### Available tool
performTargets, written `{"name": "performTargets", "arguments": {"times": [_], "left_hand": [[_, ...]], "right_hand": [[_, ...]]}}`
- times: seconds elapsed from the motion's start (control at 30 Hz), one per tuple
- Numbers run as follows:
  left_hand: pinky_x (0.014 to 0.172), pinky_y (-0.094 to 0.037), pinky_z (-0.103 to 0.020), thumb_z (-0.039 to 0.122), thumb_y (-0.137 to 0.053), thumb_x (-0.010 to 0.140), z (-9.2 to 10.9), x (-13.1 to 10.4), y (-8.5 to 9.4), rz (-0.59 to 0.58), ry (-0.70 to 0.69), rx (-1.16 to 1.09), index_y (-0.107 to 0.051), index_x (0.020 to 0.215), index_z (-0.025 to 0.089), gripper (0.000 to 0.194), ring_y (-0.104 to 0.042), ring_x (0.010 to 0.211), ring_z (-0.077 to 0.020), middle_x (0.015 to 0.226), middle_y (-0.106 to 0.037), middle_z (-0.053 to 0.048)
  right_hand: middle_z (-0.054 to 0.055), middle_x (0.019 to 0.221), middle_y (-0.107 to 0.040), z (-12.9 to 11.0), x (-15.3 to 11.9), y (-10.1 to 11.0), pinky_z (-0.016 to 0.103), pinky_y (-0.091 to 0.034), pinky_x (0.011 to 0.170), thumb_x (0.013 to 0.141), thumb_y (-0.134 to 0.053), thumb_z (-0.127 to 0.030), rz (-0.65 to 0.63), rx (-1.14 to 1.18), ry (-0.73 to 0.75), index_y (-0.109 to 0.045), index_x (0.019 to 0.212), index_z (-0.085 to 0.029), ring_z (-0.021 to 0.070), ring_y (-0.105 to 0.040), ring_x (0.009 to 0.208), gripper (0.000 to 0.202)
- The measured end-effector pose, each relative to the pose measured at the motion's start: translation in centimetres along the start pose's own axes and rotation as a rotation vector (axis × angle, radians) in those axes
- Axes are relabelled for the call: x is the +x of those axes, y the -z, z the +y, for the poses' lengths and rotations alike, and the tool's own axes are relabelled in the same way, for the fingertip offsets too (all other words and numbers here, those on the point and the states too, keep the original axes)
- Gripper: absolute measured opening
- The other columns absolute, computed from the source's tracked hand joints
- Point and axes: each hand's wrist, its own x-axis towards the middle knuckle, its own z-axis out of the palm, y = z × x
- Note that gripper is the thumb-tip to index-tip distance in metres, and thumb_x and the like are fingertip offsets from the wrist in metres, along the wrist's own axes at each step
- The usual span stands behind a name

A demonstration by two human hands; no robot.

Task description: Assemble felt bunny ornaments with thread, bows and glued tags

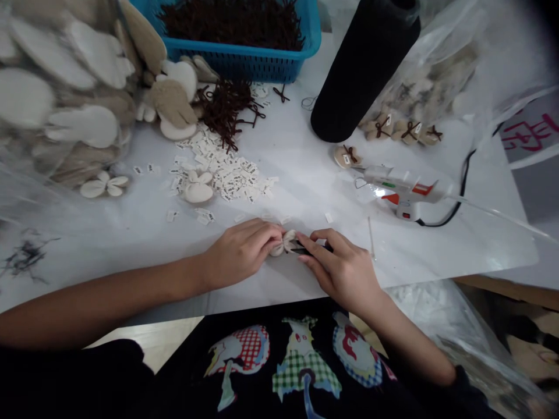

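Near the table's front edge, my left hand (247,250) pinches a small cream padded fabric piece (289,239) between thumb and fingertips. From the other side, my right hand (343,262) grips a dark pointed tool (301,251) that looks like thread snips; its tips meet the fabric piece. My fingers hide most of the tool. Just beyond the hands lies a heap of small white printed labels (238,171), with a cream petal-shaped padded piece (198,189) resting on its near edge.
A blue basket (312,35) of brown bows stands behind a loose bow pile (225,107). At left is a bag of padded pieces (87,125). A black cylinder (364,70) stands right of centre, near bow-trimmed pieces (347,156) and a corded glue gun (404,189).
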Motion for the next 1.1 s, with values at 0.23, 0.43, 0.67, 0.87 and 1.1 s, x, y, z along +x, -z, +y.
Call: {"name": "performTargets", "arguments": {"times": [0.23,0.43,0.67,0.87,1.1], "left_hand": [[0.077,-0.059,-0.033,0.022,-0.042,0.097,-0.5,0.1,-0.8,0.119,-0.1,0.062,-0.064,0.099,0.029,0.024,-0.069,0.087,-0.0161,0.096,-0.074,0.0],[0.081,-0.057,-0.037,0.024,-0.04,0.096,-0.5,0.0,-0.9,0.082,-0.056,0.004,-0.065,0.107,0.037,0.03,-0.069,0.09,-0.0188,0.098,-0.074,0.003],[0.085,-0.055,-0.037,0.024,-0.04,0.096,-0.4,-0.1,-0.9,0.056,-0.047,0.001,-0.065,0.099,0.031,0.026,-0.068,0.093,-0.0188,0.103,-0.074,0.001],[0.091,-0.053,-0.03,0.018,-0.04,0.099,-0.1,0.0,-1.5,0.141,-0.146,0.07,-0.059,0.09,0.017,0.021,-0.068,0.102,-0.0163,0.104,-0.074,-0.008],[0.062,-0.044,-0.02,0.037,-0.048,0.095,-0.5,-1.8,7.5,-0.1,0.144,0.021,-0.063,0.09,0.02,0.023,-0.063,0.066,-0.011,0.083,-0.071,0.002]], "right_hand": [[0.005,0.104,-0.071,-1.1,0.5,-0.5,0.031,-0.053,0.064,0.098,-0.051,-0.031,0.039,-0.01,-0.041,-0.068,0.118,-0.027,0.0205,-0.067,0.085,0.027],[0.004,0.102,-0.072,-1.5,1.0,-1.0,0.035,-0.052,0.059,0.096,-0.053,-0.026,0.05,-0.019,-0.028,-0.07,0.114,-0.03,0.0221,-0.067,0.083,0.026],[0.003,0.097,-0.073,-1.4,1.1,-1.3,0.035,-0.048,0.054,0.094,-0.054,-0.023,0.08,-0.007,-0.017,-0.072,0.108,-0.032,0.0231,-0.067,0.08,0.025],[0.004,0.097,-0.072,-1.3,1.0,-1.4,0.033,-0.051,0.057,0.094,-0.053,-0.022,0.075,-0.006,-0.034,-0.073,0.108,-0.032,0.0222,-0.067,0.08,0.026],[0.01,0.107,-0.069,2.2,0.2,-0.9,0.035,-0.057,0.074,0.095,-0.054,-0.035,0.217,0.02,-0.088,-0.069,0.12,-0.023,0.0209,-0.066,0.084,0.031]]}}
